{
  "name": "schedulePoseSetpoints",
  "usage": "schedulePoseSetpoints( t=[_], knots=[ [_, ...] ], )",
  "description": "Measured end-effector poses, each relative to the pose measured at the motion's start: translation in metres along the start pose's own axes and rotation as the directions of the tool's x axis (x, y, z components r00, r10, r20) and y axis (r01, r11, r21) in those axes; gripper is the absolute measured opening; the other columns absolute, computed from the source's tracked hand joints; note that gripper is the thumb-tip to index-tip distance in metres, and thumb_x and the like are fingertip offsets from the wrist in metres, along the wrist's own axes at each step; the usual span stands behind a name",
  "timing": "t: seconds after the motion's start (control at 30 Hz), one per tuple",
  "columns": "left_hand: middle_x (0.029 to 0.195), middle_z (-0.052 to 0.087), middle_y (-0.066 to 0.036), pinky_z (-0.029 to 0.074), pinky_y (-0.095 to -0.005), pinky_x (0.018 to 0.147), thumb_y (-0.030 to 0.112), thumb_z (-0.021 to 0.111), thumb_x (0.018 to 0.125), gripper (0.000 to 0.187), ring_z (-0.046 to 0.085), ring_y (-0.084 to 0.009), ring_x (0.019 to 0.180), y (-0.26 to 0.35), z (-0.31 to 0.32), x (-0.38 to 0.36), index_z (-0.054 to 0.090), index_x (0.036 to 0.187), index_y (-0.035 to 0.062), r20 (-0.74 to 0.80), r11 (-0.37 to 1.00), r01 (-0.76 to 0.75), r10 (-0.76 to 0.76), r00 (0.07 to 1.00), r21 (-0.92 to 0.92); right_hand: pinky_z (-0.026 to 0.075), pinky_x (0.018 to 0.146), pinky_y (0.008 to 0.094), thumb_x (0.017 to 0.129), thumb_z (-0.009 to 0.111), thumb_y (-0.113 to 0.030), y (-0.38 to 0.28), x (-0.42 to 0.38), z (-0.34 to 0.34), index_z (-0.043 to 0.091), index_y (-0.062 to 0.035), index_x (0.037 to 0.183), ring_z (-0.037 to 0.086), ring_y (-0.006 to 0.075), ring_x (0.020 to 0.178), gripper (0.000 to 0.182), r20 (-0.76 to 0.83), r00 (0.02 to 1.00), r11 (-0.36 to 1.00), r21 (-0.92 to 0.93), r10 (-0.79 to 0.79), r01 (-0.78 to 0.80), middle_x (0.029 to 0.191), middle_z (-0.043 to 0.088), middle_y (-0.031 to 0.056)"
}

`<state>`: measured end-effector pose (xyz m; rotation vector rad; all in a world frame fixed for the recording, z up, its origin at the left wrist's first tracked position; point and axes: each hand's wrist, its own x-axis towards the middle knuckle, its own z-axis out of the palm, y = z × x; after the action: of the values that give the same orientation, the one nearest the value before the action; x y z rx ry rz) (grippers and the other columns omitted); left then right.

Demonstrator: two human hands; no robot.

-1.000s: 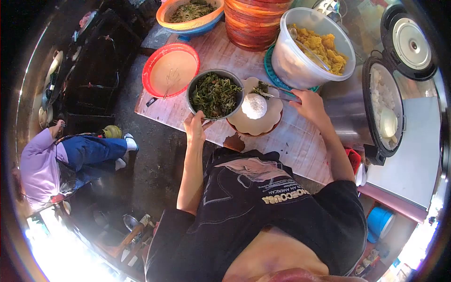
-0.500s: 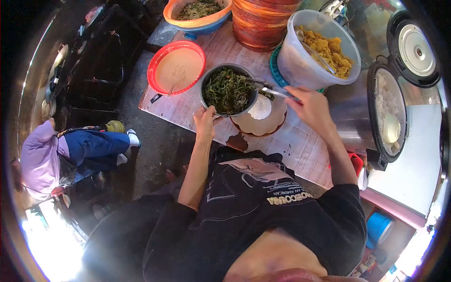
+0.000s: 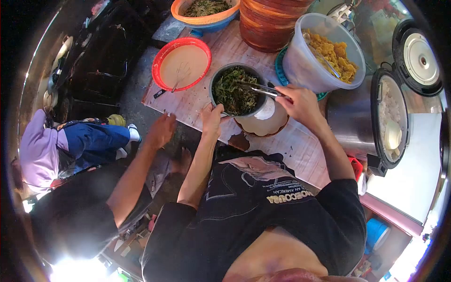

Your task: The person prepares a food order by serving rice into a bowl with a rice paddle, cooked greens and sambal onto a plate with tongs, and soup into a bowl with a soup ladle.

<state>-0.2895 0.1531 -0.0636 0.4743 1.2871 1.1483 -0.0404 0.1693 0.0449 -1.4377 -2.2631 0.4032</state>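
Note:
My left hand (image 3: 211, 119) grips the near edge of a grey metal bowl (image 3: 255, 111), its fingers closed on the rim. Inside lie cooked dark green leafy vegetables (image 3: 233, 91). My right hand (image 3: 300, 105) is closed round metal tongs (image 3: 263, 89), whose tips reach into the greens. Partly under the bowl is a paper-lined round plate (image 3: 263, 127) carrying a white mound of rice (image 3: 266, 109); the bowl hides part of both.
Batter-like liquid and a whisk fill a red basin (image 3: 205, 49). Behind stand an orange colander (image 3: 202, 20), stacked woven plates (image 3: 268, 23) and a tub (image 3: 300, 66) of yellow food. A rice cooker (image 3: 350, 105) stands right. At left are another person's hand (image 3: 161, 130) and a person in purple (image 3: 40, 150).
The tongs have moved left, deeper over the greens, with my right hand following. Another person's arm has come into view at my left. The view has shifted slightly.

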Motion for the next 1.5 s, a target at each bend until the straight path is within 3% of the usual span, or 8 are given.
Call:
schedulePoseSetpoints(
  t=[0.3, 0.4, 0.63, 0.83, 0.97, 1.17, 1.37, 1.5],
  knots=[
    [0.072, 0.054, -0.001, 0.058, -0.0360, 0.062, 0.004, 0.053, 0.079, 0.003, 0.055, -0.0104, 0.065, -0.019, -0.011, 0.015, 0.055, 0.077, 0.0046, 0.011, 0.998, -0.022, 0.023, 1.000, -0.050, 0.042, 0.053, 0.0260, 0.081, 0.068, -0.028, 0.048, -0.023, -0.009, 0.065, -0.0040, 0.107, 0.052, 0.0094, 0.058, 0.035, 0.231, 0.927, 0.834, 0.411, 0.295, -0.367, 0.074, 0.065, 0.0042],
    [0.070, 0.049, 0.001, 0.058, -0.0349, 0.059, 0.004, 0.053, 0.079, 0.004, 0.051, -0.0096, 0.062, -0.026, -0.015, 0.020, 0.054, 0.076, 0.0060, -0.016, 0.999, -0.024, 0.023, 1.000, -0.045, 0.041, 0.053, 0.0234, 0.080, 0.069, -0.026, 0.053, -0.035, -0.022, 0.066, -0.0028, 0.107, 0.050, 0.0069, 0.059, 0.036, 0.229, 0.917, 0.740, 0.541, 0.328, -0.400, 0.073, 0.062, -0.0004],
    [0.075, 0.055, -0.005, 0.058, -0.0384, 0.064, 0.007, 0.052, 0.080, 0.010, 0.057, -0.0148, 0.066, -0.031, -0.027, 0.022, 0.053, 0.088, 0.0012, -0.051, 0.999, -0.028, 0.027, 0.998, -0.019, 0.045, 0.057, 0.0256, 0.079, 0.069, -0.028, 0.086, -0.068, -0.029, 0.065, -0.0017, 0.106, 0.057, 0.0106, 0.061, 0.038, 0.082, 0.865, 0.774, 0.410, 0.495, -0.482, 0.075, 0.065, 0.0059],
    [0.076, 0.055, -0.004, 0.057, -0.0370, 0.063, 0.006, 0.053, 0.079, 0.010, 0.057, -0.0145, 0.067, -0.023, -0.025, 0.016, 0.054, 0.088, 0.0011, -0.071, 0.998, -0.047, 0.044, 0.997, -0.052, 0.049, 0.066, 0.0407, 0.078, 0.064, -0.027, 0.089, -0.072, 0.019, 0.067, -0.0080, 0.099, 0.063, 0.0333, 0.076, 0.028, -0.047, 0.940, 0.940, -0.024, 0.339, -0.340, 0.084, 0.065, 0.0179],
    [0.074, 0.053, -0.002, 0.057, -0.0346, 0.060, 0.005, 0.054, 0.079, 0.003, 0.054, -0.0109, 0.065, -0.021, -0.021, 0.013, 0.054, 0.081, 0.0024, -0.091, 0.996, -0.039, 0.031, 0.995, -0.082, 0.048, 0.071, 0.0461, 0.078, 0.063, -0.025, 0.085, -0.070, 0.042, 0.063, -0.0089, 0.106, 0.061, 0.0356, 0.084, 0.033, 0.001, 0.942, 0.906, -0.276, 0.336, -0.322, 0.091, 0.063, 0.0181],
    [0.078, 0.057, -0.007, 0.058, -0.0412, 0.065, 0.005, 0.053, 0.079, 0.009, 0.059, -0.0177, 0.069, -0.032, -0.026, 0.024, 0.053, 0.086, -0.0003, -0.067, 0.996, -0.026, 0.020, 0.998, -0.080, 0.049, 0.069, 0.0431, 0.078, 0.064, -0.023, 0.069, -0.063, 0.011, 0.063, -0.0078, 0.107, 0.062, 0.0340, 0.082, 0.033, -0.024, 0.951, 0.916, -0.263, 0.308, -0.303, 0.092, 0.063, 0.0170],
    [0.076, 0.056, -0.007, 0.058, -0.0420, 0.066, 0.006, 0.052, 0.080, 0.005, 0.059, -0.0183, 0.070, -0.024, -0.019, 0.017, 0.051, 0.080, 0.0009, -0.003, 0.999, -0.023, 0.023, 1.000, -0.045, 0.049, 0.065, 0.0386, 0.077, 0.066, -0.023, 0.010, -0.042, -0.042, 0.065, -0.0075, 0.104, 0.063, 0.0307, 0.073, 0.031, -0.036, 0.963, 0.963, 0.053, 0.266, -0.264, 0.088, 0.066, 0.0117],
    [0.076, 0.056, -0.006, 0.058, -0.0413, 0.066, 0.007, 0.053, 0.081, 0.006, 0.059, -0.0174, 0.070, -0.020, -0.009, 0.016, 0.051, 0.078, 0.0014, 0.057, 0.999, -0.013, 0.015, 0.998, -0.045, 0.048, 0.061, 0.0360, 0.078, 0.066, -0.022, -0.003, -0.031, -0.016, 0.065, -0.0075, 0.104, 0.062, 0.0297, 0.069, 0.030, 0.060, 0.997, 0.999, -0.002, -0.051, 0.051, 0.083, 0.064, 0.0109]
  ],
)
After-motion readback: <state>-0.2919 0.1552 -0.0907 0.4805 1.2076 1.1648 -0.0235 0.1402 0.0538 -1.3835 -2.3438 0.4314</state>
